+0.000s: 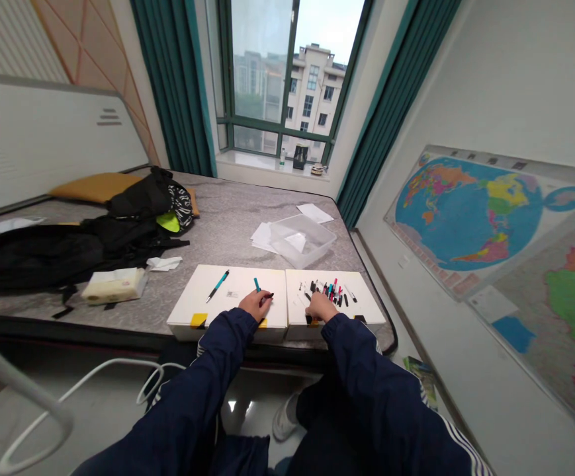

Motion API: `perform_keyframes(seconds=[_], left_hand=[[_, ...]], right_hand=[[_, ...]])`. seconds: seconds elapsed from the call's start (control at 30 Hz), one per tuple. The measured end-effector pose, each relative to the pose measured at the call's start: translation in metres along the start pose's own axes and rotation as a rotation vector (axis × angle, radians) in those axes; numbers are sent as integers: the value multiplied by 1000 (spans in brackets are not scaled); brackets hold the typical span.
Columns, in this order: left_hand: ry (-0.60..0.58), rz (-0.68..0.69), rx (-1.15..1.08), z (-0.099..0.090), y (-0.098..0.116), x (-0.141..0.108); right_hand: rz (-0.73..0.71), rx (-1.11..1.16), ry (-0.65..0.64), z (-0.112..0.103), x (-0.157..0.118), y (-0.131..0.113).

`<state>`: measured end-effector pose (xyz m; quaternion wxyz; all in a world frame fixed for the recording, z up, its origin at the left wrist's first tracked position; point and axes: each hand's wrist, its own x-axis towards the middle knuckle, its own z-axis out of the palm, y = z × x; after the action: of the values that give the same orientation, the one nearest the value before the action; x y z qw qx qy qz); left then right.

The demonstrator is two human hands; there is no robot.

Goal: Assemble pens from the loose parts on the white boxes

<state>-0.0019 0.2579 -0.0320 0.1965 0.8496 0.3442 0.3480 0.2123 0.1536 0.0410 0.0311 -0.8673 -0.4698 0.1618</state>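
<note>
Two white boxes stand side by side at the mattress edge, a left box (237, 277) and a right box (366, 291). My left hand (255, 305) rests over the left box, fingers closed around a dark pen part (268, 296). A teal pen barrel (257, 284) sticks up just beyond these fingers; whether they hold it too is unclear. A teal and black pen (218, 286) lies farther left on this box. Over the right box, my right hand (321, 307) reaches down with bent fingers at the pile of pen parts (334, 291); its fingertips are partly hidden.
Behind the boxes are a clear plastic bin (317, 254) and white papers (262, 237). To the left lie a tissue pack (116, 285), a crumpled tissue (164, 264) and a black backpack (34, 254). A white bent tube (34, 390) rises at lower left.
</note>
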Motion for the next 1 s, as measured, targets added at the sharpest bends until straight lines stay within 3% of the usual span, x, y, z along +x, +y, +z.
perform_keyframes(seconds=[0.2, 0.33, 0.5, 0.6, 0.73, 0.87, 1.0], left_hand=[[0, -10, 1, 2, -3, 0], [-9, 2, 4, 1, -1, 0], [-13, -1, 2, -1, 0, 0], [-20, 1, 0, -1, -1, 0], [-32, 18, -27, 0, -5, 0], [-36, 69, -68, 1, -9, 1], [-36, 84, -63, 0, -10, 1]], right_hand=[[-4, 66, 83, -3, -7, 1], [-56, 332, 175, 0, -14, 0], [-259, 705, 292, 13, -30, -23], [-337, 936, 178, 18, -42, -40], [-282, 1272, -75, 21, -58, -55], [-233, 1489, -145, 23, -69, -60], [-256, 1525, -193, 26, -75, -61]])
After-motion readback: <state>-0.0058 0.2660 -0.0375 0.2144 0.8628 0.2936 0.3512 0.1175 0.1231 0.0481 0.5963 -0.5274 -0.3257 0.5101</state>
